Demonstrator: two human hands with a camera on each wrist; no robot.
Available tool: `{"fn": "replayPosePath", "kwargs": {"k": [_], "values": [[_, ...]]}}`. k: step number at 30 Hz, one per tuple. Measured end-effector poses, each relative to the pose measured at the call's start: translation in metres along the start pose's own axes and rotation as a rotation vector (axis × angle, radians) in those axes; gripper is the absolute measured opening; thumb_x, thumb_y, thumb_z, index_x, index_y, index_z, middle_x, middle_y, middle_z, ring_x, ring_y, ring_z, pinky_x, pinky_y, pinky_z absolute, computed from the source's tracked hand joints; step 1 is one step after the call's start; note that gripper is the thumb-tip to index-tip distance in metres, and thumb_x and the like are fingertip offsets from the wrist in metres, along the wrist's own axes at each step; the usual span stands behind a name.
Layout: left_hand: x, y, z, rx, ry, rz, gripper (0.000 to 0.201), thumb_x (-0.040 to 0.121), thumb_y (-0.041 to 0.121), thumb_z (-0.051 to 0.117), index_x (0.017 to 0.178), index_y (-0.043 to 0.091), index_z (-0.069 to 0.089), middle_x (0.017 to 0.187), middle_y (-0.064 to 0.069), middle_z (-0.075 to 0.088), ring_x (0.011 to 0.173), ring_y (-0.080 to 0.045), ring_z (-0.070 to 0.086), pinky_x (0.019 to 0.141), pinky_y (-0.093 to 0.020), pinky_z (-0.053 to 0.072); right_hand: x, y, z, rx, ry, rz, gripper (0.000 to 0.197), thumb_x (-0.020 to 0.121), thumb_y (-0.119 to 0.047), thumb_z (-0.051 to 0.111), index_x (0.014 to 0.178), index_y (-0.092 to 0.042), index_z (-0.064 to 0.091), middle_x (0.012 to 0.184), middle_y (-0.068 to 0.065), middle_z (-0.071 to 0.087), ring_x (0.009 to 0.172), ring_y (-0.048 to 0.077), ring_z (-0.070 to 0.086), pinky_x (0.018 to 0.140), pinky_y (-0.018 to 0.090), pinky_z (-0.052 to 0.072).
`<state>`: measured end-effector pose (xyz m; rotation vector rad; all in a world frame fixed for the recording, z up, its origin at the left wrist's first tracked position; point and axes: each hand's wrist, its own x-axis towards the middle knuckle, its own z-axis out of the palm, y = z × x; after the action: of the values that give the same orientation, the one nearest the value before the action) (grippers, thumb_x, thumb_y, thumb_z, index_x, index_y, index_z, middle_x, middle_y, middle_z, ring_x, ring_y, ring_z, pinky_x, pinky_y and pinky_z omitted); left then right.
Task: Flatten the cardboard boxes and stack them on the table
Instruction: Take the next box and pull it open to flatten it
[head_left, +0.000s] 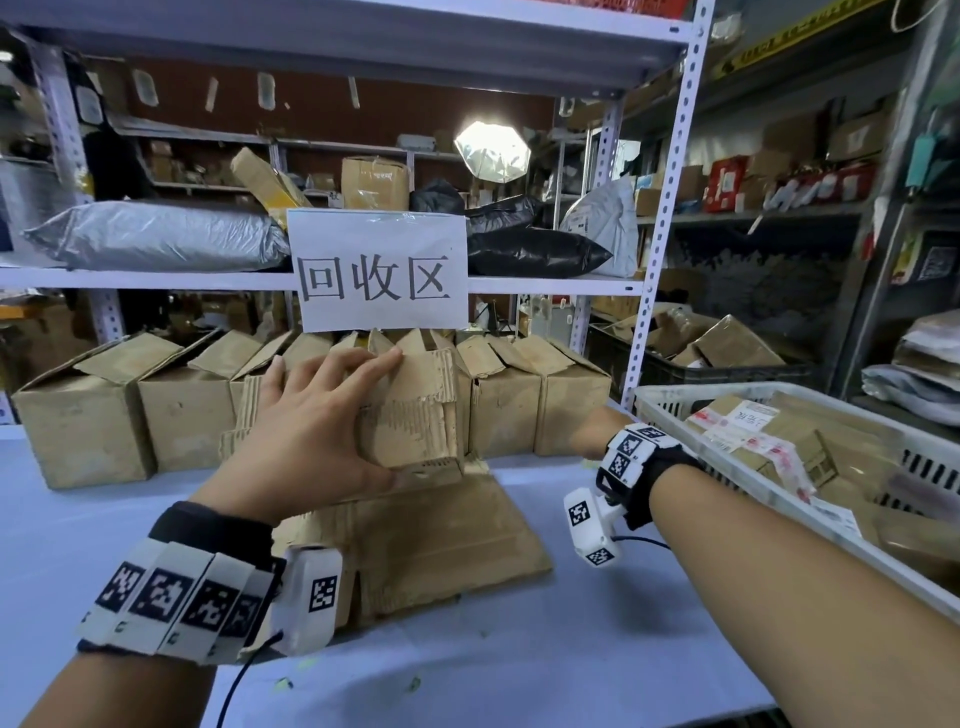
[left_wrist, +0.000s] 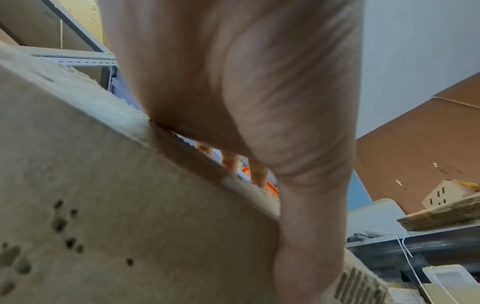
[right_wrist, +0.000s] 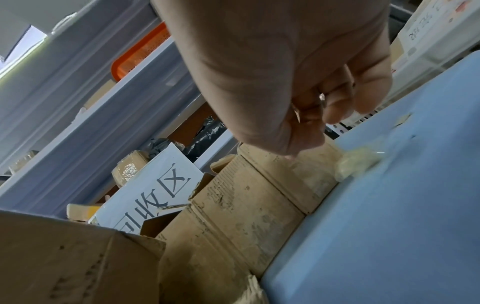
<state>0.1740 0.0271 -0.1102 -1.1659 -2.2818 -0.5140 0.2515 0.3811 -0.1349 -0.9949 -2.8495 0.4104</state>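
Note:
A worn, torn cardboard box (head_left: 421, 400) stands on a pile of flattened cardboard (head_left: 441, 540) in the middle of the blue table (head_left: 519, 649). My left hand (head_left: 374, 415) grips this box, with spread fingers over its top edge and the thumb under its lower front. In the left wrist view the left hand (left_wrist: 259, 144) lies against the box face (left_wrist: 103, 205), thumb down the front. My right hand (head_left: 589, 436) is low by the right end of the back row of boxes (head_left: 571, 410). In the right wrist view the right hand (right_wrist: 311, 102) is curled and holds nothing.
Several open-flapped boxes (head_left: 182, 410) line the back of the table under a white paper sign (head_left: 379, 270). A white slotted basket (head_left: 675, 410) with taped parcels sits at the right. A shelf post (head_left: 665, 208) rises behind my right hand.

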Motion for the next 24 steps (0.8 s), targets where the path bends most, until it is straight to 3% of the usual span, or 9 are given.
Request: {"fn": "replayPosePath", "kwargs": {"k": [4,5,7,10,12,13,15,18,24], "values": [[0.001,0.0,-0.001,-0.001,-0.008,-0.006,0.121,0.046,0.08,0.06,0.155,0.05,0.016,0.147,0.017,0.032,0.143,-0.022,0.027,0.124,-0.06,0.002,-0.019,-0.023,-0.011,0.172,0.157,-0.081,0.027,0.09,-0.007,0.049,0.064,-0.013,0.051,0.067,0.006,0.052,0.062,0.021,0.048,0.059,0.028,0.039],[0.001,0.001,-0.001,0.0,-0.005,-0.006,0.121,0.046,0.08,0.06,0.155,0.049,0.017,0.147,0.017,0.033,0.142,-0.022,0.027,0.124,-0.06,0.002,-0.026,-0.033,-0.013,0.277,0.182,-0.155,0.026,0.091,-0.005,0.049,0.067,-0.015,0.055,0.07,0.003,0.055,0.066,0.02,0.051,0.065,0.029,0.042],[0.0,0.0,-0.001,0.008,-0.004,-0.011,0.122,0.046,0.08,0.061,0.155,0.049,0.018,0.148,0.017,0.033,0.142,-0.021,0.027,0.124,-0.06,0.002,-0.045,-0.058,-0.017,0.518,0.107,-0.341,0.023,0.089,0.002,0.055,0.098,-0.018,0.064,0.1,0.0,0.062,0.088,0.015,0.059,0.078,0.03,0.051],[0.0,0.0,-0.002,0.01,-0.012,-0.026,0.123,0.045,0.079,0.06,0.155,0.051,0.015,0.149,0.018,0.031,0.142,-0.021,0.025,0.124,-0.059,0.002,-0.071,-0.089,-0.02,0.567,-0.168,-0.641,0.09,0.078,0.002,0.073,0.15,-0.029,0.027,0.137,-0.012,0.045,0.102,0.004,0.059,0.076,0.014,0.052],[-0.001,-0.002,-0.005,-0.003,-0.006,-0.043,0.124,0.044,0.082,0.059,0.156,0.051,0.014,0.151,0.017,0.031,0.143,-0.02,0.023,0.124,-0.058,0.003,-0.079,-0.104,-0.019,0.442,-0.212,-0.74,0.126,0.07,-0.01,0.084,0.153,-0.045,-0.004,0.144,-0.008,0.035,0.111,0.006,0.057,0.083,0.01,0.048],[-0.002,-0.004,-0.008,-0.012,0.0,-0.056,0.125,0.044,0.084,0.058,0.156,0.051,0.013,0.153,0.016,0.031,0.144,-0.02,0.023,0.124,-0.056,0.003,-0.084,-0.109,-0.018,0.416,-0.186,-0.763,0.135,0.068,-0.014,0.087,0.151,-0.049,-0.014,0.155,-0.007,0.023,0.125,0.014,0.051,0.093,0.016,0.045],[-0.003,-0.005,-0.013,-0.024,0.008,-0.084,0.128,0.044,0.088,0.055,0.158,0.048,0.014,0.156,0.013,0.031,0.145,-0.021,0.022,0.123,-0.051,0.004,-0.089,-0.118,-0.015,0.425,-0.102,-0.812,0.145,0.064,-0.018,0.092,0.149,-0.049,-0.022,0.164,-0.012,-0.003,0.15,0.02,0.019,0.115,0.034,0.031],[-0.005,-0.006,-0.022,-0.031,-0.009,-0.098,0.132,0.043,0.089,0.053,0.16,0.044,0.013,0.159,0.012,0.029,0.146,-0.021,0.021,0.122,-0.047,0.005,-0.095,-0.128,-0.013,0.413,-0.014,-0.859,0.147,0.059,-0.025,0.094,0.153,-0.043,-0.018,0.165,-0.006,0.001,0.153,0.019,-0.001,0.123,0.054,0.015],[-0.016,-0.008,-0.049,-0.251,0.076,-0.158,0.103,0.069,0.089,0.05,0.158,0.045,0.023,0.158,0.013,0.031,0.146,-0.014,0.018,0.122,-0.045,0.015,-0.104,-0.122,-0.026,0.565,0.039,-0.865,0.135,0.056,-0.017,0.096,0.154,-0.037,0.005,0.157,-0.006,0.024,0.145,0.015,0.029,0.117,0.051,0.033]]}}
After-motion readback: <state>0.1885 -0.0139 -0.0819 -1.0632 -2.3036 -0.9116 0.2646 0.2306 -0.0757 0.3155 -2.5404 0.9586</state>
